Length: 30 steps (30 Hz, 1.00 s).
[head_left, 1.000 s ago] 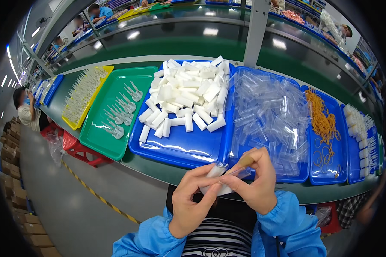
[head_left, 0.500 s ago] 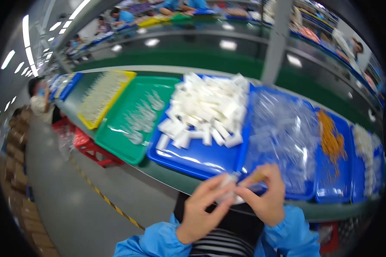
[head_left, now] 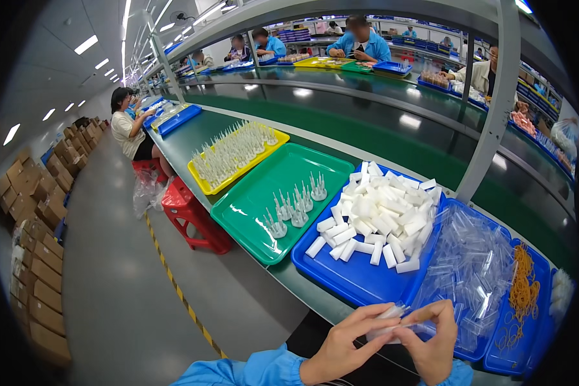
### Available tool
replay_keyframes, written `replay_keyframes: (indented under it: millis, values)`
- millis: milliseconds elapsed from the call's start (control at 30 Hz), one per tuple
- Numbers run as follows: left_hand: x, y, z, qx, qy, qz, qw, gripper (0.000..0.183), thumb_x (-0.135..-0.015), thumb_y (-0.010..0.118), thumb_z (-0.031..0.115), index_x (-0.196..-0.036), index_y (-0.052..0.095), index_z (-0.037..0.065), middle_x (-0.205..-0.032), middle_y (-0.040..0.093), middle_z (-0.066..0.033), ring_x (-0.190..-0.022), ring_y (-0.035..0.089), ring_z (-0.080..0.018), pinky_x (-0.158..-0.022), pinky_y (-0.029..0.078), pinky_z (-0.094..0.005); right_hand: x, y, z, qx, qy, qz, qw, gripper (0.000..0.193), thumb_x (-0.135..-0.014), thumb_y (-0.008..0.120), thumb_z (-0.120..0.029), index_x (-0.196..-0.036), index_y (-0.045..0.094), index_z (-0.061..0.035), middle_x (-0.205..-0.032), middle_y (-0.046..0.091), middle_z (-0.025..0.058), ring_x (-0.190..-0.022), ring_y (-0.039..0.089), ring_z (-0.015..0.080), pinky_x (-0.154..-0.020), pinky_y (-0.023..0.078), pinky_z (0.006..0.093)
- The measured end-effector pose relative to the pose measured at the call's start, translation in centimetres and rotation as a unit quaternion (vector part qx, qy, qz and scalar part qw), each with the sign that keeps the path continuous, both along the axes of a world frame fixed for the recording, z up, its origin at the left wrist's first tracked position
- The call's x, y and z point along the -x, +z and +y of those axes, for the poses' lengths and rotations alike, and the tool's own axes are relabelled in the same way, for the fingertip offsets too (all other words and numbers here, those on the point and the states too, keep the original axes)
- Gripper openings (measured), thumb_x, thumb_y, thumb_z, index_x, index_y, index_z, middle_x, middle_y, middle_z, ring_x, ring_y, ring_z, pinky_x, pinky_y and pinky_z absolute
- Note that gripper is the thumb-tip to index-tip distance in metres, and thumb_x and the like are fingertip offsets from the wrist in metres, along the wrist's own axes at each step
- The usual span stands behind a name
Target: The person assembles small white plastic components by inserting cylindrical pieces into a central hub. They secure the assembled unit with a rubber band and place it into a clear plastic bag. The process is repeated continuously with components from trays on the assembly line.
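My left hand (head_left: pixel 349 342) and my right hand (head_left: pixel 433 340) meet at the front edge of the bench. Between their fingertips they pinch a small clear-and-white plastic piece (head_left: pixel 392 312); the fingers hide much of it, so its exact kind does not show. Just beyond, a blue tray (head_left: pixel 341 283) carries a heap of white rectangular blocks (head_left: pixel 386 212). Beside my right hand lie clear plastic tubes or sleeves (head_left: pixel 473 257) in another blue tray. Farther right, orange rubber bands (head_left: pixel 524 280) fill part of a third blue tray.
Left of the blocks, a green tray (head_left: pixel 251 222) bears several upright clear spiked clusters (head_left: pixel 296 209). A yellow tray (head_left: pixel 280 136) beyond is packed with similar pieces. A grey post (head_left: pixel 495 116) rises behind. Red stools (head_left: pixel 190 215) stand on the floor; co-workers sit across and down the line.
The view has swung left, so the trays sit farther right and more co-workers show. Both hands keep hold of the piece, with the right fingers now more bent over it.
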<state>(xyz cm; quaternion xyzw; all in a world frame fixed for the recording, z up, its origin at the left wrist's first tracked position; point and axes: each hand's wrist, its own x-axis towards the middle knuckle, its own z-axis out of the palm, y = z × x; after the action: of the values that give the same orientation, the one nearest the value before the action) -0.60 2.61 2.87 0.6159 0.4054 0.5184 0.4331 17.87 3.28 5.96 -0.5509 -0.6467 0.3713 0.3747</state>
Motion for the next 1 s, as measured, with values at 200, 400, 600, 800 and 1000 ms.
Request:
replay_keyframes:
  millis: [200, 400, 600, 800, 1000]
  values:
    - [-0.8, -0.3, 0.8, -0.022, 0.018, -0.009, 1.0, 0.032, -0.092, 0.067, 0.007, -0.123, 0.065, -0.001, -0.131, 0.058, -0.02, -0.126, 0.053, -0.0311, -0.103, 0.044, -0.0382, 2.0, 1.6, -1.0, -0.305, -0.008, -0.252, 0.919, 0.077, -0.072, 0.086, -0.013, -0.137, 0.049, 0.0046, -0.134, 0.054, 0.0225, -0.116, 0.055, 0.0387, -0.097, 0.044, 0.0455]
    - [-1.4, -0.3, -0.8, -0.064, -0.019, 0.112, 0.991, 0.058, -0.092, 0.067, 0.012, -0.145, 0.045, 0.0, -0.154, 0.028, -0.0265, -0.141, 0.036, -0.0398, -0.112, 0.034, -0.0407, 2.8, 0.7, 0.1, -0.357, -0.058, -0.374, 0.854, 0.073, -0.066, 0.088, -0.027, -0.12, 0.053, 0.0065, -0.113, 0.061, 0.0194, -0.1, 0.062, 0.0329, -0.089, 0.047, 0.0452]
    - [-0.8, -0.5, -0.4, 0.012, -0.113, 0.021, 0.993, 0.077, -0.093, 0.066, 0.004, -0.154, 0.021, -0.004, -0.155, 0.03, -0.0233, -0.141, 0.039, -0.034, -0.112, 0.038, -0.0398, 0.5, -0.1, 1.1, -0.372, -0.007, -0.271, 0.888, 0.058, -0.071, 0.084, -0.031, -0.115, 0.063, -0.0006, -0.111, 0.068, 0.0112, -0.099, 0.066, 0.0276, -0.086, 0.05, 0.0426]
    - [-0.1, 0.2, 0.9, 0.259, -0.165, -0.238, 0.921, 0.061, -0.102, 0.055, 0.023, -0.151, 0.029, -0.001, -0.149, 0.041, -0.0204, -0.131, 0.051, -0.0326, -0.104, 0.048, -0.0454, -1.5, 0.0, 0.4, -0.272, 0.067, -0.078, 0.957, 0.071, -0.065, 0.09, -0.023, -0.124, 0.059, 0.0, -0.119, 0.066, 0.0133, -0.105, 0.064, 0.0311, -0.09, 0.049, 0.0413]
    - [0.2, 0.7, 0.9, 0.285, -0.182, -0.21, 0.917, 0.058, -0.101, 0.056, 0.01, -0.152, 0.03, -0.002, -0.138, 0.053, -0.0195, -0.123, 0.056, -0.0213, -0.104, 0.045, -0.0332, -1.1, 0.3, -0.3, -0.239, 0.09, -0.109, 0.961, 0.077, -0.066, 0.09, -0.024, -0.131, 0.055, -0.0006, -0.125, 0.063, 0.0147, -0.111, 0.061, 0.0331, -0.092, 0.048, 0.0416]
